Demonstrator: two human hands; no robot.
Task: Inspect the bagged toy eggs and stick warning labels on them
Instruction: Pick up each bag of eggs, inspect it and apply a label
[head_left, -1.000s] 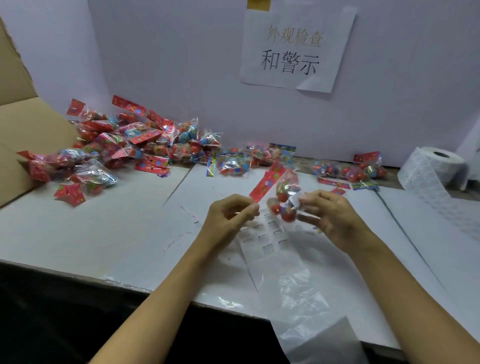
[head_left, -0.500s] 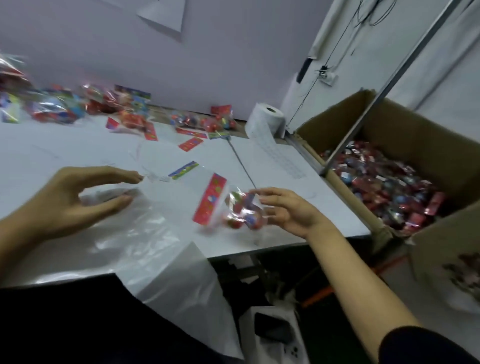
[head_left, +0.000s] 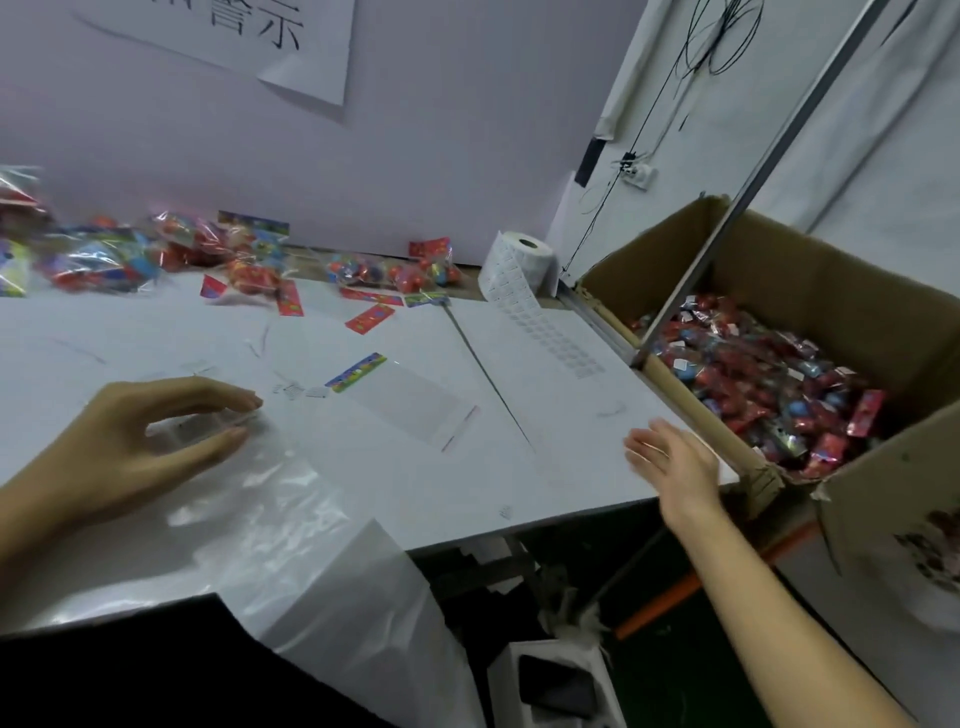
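Nearby, both hands were empty: the left hand (head_left: 140, 441) loosely spread over a plastic sheet (head_left: 270, 519), the right hand (head_left: 675, 467) flat-fingered beside the cardboard box (head_left: 810, 280). Bagged toy eggs (head_left: 249, 260) at far left were blurred and cut off.

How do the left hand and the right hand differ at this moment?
The left hand lies over the clear plastic sheet, thumb and fingers curved toward each other; the right hand hovers near the cardboard box with fingers straight. Neither plainly holds a bagged toy.
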